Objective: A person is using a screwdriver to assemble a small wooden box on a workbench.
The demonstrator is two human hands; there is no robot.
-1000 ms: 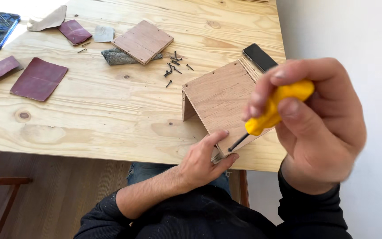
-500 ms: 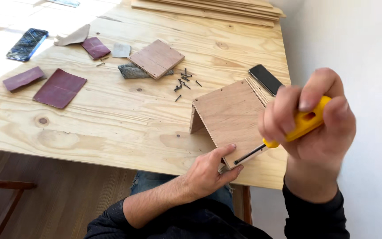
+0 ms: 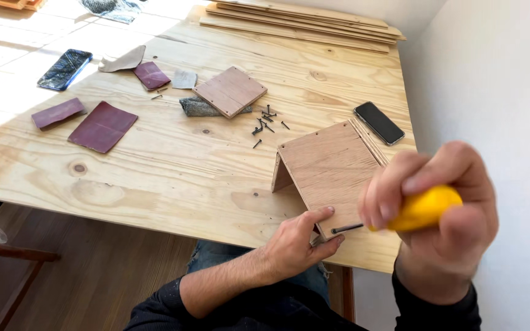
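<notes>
At the far left of the table [image 3: 154,178] we see a dark phone [image 3: 64,68] lying flat, and near it the sandpaper: three maroon pieces, a small strip [image 3: 58,113], a larger sheet [image 3: 103,126] and a small square [image 3: 151,75], plus two pale scraps [image 3: 124,60] turned grey side up. That makes five pieces, though the bright sun there makes the pale ones hard to judge. Further right lies a square wooden panel [image 3: 230,91] resting partly on a grey sanding block [image 3: 199,108], and just beside it a loose scatter of dark screws [image 3: 266,121], roughly eight; they are too small for us to count surely. A stack of long boards [image 3: 302,27] sits at the back edge.

Since half a second ago our view has tipped so that more of the table's far side shows, and the screwdriver has swung lower, from steep to nearly level, its tip now at the near corner of the tent-shaped plywood piece [image 3: 329,168], which stands on the table near the right front edge. We judge the tool is being set onto a screw in that corner.

Our left hand [image 3: 299,245] braces that corner, fingers together and pressed on the wood, thumb under the edge. The screwdriver [image 3: 421,209], one only, has a yellow handle, and our right hand [image 3: 443,217] has its fingers clamped around it. A second dark phone [image 3: 379,122] lies just behind the plywood piece, making two phones.
</notes>
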